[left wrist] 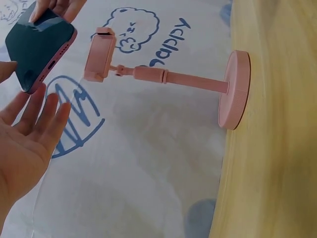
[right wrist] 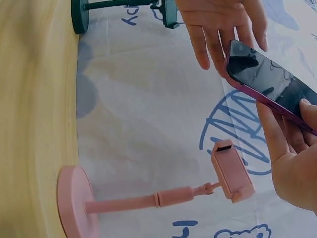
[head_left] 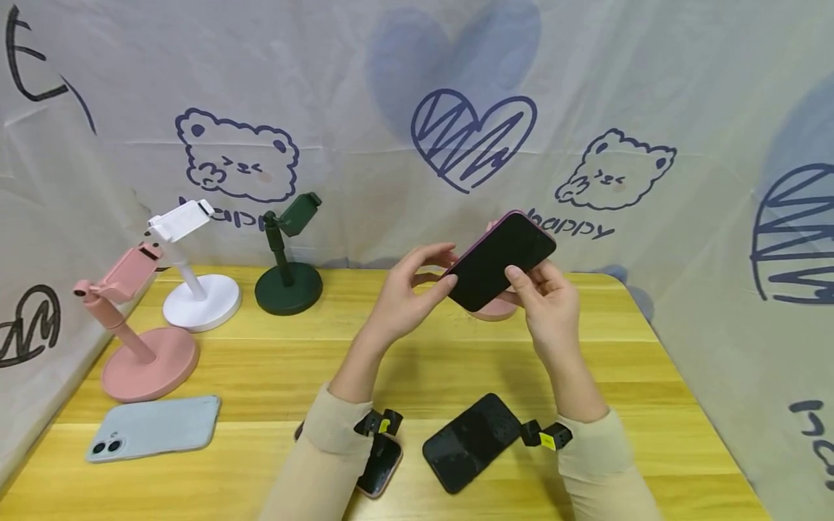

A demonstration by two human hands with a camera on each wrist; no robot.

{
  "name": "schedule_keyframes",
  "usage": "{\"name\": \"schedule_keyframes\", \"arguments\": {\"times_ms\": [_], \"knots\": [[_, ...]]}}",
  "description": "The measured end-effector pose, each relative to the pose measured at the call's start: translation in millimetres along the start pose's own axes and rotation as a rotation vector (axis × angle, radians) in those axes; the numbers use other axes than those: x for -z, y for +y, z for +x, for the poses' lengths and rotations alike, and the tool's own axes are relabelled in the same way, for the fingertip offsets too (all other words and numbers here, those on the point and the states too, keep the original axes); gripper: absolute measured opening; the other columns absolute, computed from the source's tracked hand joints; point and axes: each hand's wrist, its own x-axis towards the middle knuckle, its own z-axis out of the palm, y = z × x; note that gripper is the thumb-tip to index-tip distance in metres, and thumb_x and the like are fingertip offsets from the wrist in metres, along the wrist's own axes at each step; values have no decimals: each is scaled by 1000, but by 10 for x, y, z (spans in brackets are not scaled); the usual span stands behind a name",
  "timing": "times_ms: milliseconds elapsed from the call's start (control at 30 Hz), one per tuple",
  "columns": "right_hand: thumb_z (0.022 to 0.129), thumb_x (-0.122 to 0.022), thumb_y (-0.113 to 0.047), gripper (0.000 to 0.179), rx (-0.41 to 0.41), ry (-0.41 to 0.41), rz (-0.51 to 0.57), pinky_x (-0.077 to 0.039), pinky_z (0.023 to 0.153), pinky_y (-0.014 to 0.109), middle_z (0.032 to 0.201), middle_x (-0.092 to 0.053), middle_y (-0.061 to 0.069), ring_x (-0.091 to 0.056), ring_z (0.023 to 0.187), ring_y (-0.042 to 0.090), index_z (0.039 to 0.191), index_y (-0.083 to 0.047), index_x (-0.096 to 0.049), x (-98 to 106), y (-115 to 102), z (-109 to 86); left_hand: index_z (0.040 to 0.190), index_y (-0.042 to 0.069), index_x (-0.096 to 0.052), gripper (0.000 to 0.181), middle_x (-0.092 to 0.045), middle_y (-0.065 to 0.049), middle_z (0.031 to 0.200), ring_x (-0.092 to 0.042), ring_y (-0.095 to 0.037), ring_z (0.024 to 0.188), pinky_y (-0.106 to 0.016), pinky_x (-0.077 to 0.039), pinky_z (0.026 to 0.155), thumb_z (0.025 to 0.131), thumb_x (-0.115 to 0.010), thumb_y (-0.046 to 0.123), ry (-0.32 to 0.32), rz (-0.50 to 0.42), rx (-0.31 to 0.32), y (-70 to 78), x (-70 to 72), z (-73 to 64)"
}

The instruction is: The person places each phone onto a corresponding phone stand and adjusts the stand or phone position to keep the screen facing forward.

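My right hand (head_left: 554, 307) pinches a smartphone (head_left: 502, 264) with a dark screen and a purple-pink edge, thumb on the glass and fingers behind. The phone is held tilted in the air above the table. My left hand (head_left: 410, 293) is at its lower left end, with the fingers spread and fairly straight in the right wrist view. Its thumb is right at the phone's corner in the head view. Behind the phone stands a pink phone stand (left wrist: 153, 74), its clamp (right wrist: 230, 171) upright on the pole; in the head view the phone and right hand mostly hide it.
At the left stand another pink stand (head_left: 150, 362), a white stand (head_left: 202, 304) and a dark green stand (head_left: 289, 289). A light blue phone (head_left: 156, 427) lies face down. Near the front lie a black phone (head_left: 472, 443) and another phone (head_left: 380, 464) partly under my left sleeve. A printed cloth (head_left: 352, 195) hangs behind.
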Motion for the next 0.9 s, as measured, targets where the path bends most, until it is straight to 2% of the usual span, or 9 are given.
{"name": "schedule_keyframes", "arguments": {"times_ms": [200, 500, 667, 900], "knots": [[98, -67, 4, 14, 47, 14, -18, -64, 69, 32, 94, -75, 3, -75, 81, 15, 112, 5, -70, 56, -46, 175, 150, 9, -53, 51, -58, -9, 145, -53, -27, 133, -48, -50, 109, 101, -67, 13, -1, 41, -36, -62, -73, 182], [99, -68, -1, 14, 102, 27, -53, -64, 71, 29, 97, -75, 2, -75, 79, 15, 112, 1, -72, 149, -119, 436, 152, 4, -49, 51, -55, -12, 148, -50, -30, 135, -48, -47, 112, 104, -62, 18, 9, 52, -48, -128, -187, 472], [99, -69, -5, 8, 126, 37, -78, -63, 70, 27, 93, -73, 3, -72, 74, 14, 107, -4, -73, 196, -164, 605, 153, 4, -48, 53, -54, -14, 149, -49, -31, 135, -51, -46, 112, 104, -62, 19, -6, 49, -31, -148, -244, 579], [98, -71, -7, 6, 128, 74, -92, -63, 72, 27, 92, -71, 3, -73, 79, 14, 103, -8, -74, 251, -239, 817, 156, 4, -44, 56, -50, -13, 152, -47, -32, 138, -43, -45, 111, 105, -61, 23, -32, 95, 33, -182, -313, 702]]}}
